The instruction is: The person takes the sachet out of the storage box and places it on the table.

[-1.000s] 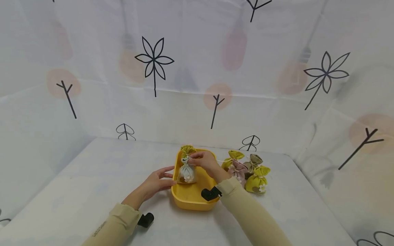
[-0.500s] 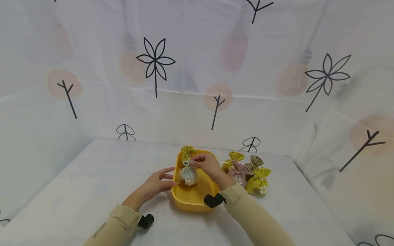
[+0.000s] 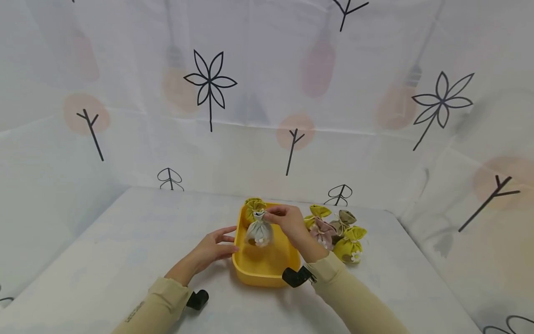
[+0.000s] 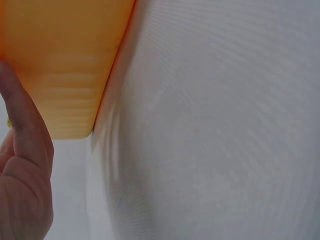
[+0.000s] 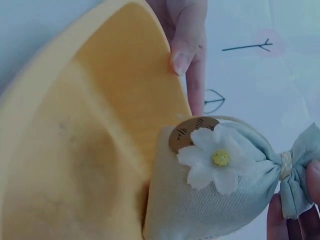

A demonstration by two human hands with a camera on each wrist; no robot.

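Observation:
A pale blue drawstring pouch (image 3: 259,232) hangs upright over the yellow tray (image 3: 267,279). My right hand (image 3: 288,222) pinches its gathered top. In the right wrist view the pouch (image 5: 215,200) shows a white cloth flower and a round brown tag, and the fingertips (image 5: 312,185) are at its tied neck. My left hand (image 3: 214,250) rests against the tray's left side, fingers extended along the outer wall and thumb at the rim. The left wrist view shows that hand (image 4: 25,150) beside the tray wall (image 4: 65,65). A yellow-green pouch (image 3: 253,208) stands at the tray's back left corner.
Right of the tray several pouches sit close together: a yellow-green one (image 3: 348,246) in front, a pink one (image 3: 322,232), an olive-brown one (image 3: 343,222) and another yellow-green one (image 3: 319,211). A white patterned cloth (image 3: 250,153) hangs behind the white table (image 3: 137,241).
My right hand has moved slightly right and up with the pale blue pouch, away from the tray's left wall. The left hand stays at the tray's side.

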